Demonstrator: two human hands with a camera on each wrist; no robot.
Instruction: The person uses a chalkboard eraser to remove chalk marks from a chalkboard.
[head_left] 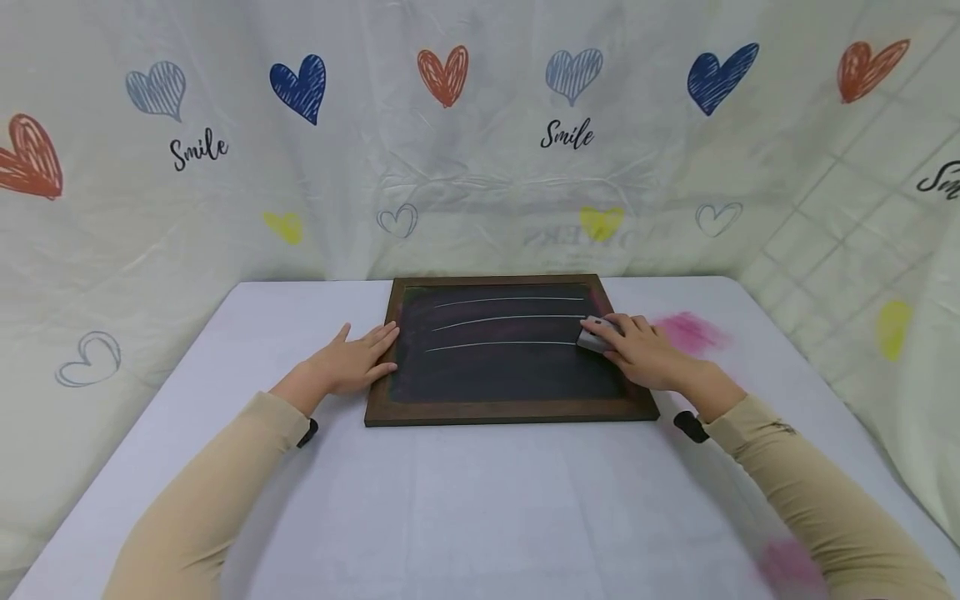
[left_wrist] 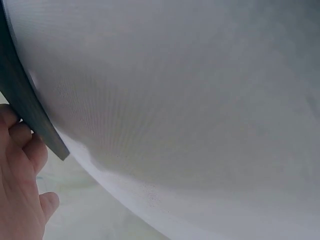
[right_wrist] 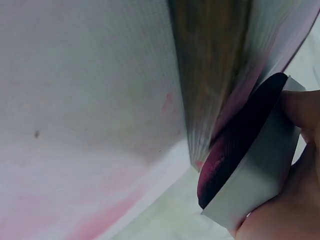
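Note:
A wood-framed chalkboard [head_left: 506, 375] lies on the table with three thin white curved chalk lines across its dark surface. My right hand [head_left: 648, 354] grips a grey chalkboard eraser [head_left: 595, 333] at the right ends of the lower two lines. In the right wrist view, the eraser's black felt [right_wrist: 240, 140] has pink dust on it and is tilted beside the board's wooden frame [right_wrist: 210, 65]. With fingers spread and mostly straight, my left hand [head_left: 350, 362] rests on the left side of the frame. The left wrist view shows those fingers [left_wrist: 35, 150] against the frame's edge [left_wrist: 30, 105].
A white cloth covers the table [head_left: 480, 508]. Pink smudges [head_left: 692, 332] mark it right of the board and near the right sleeve [head_left: 817, 492]. Behind hangs a pale curtain [head_left: 495, 150] printed with hearts and the word Smile.

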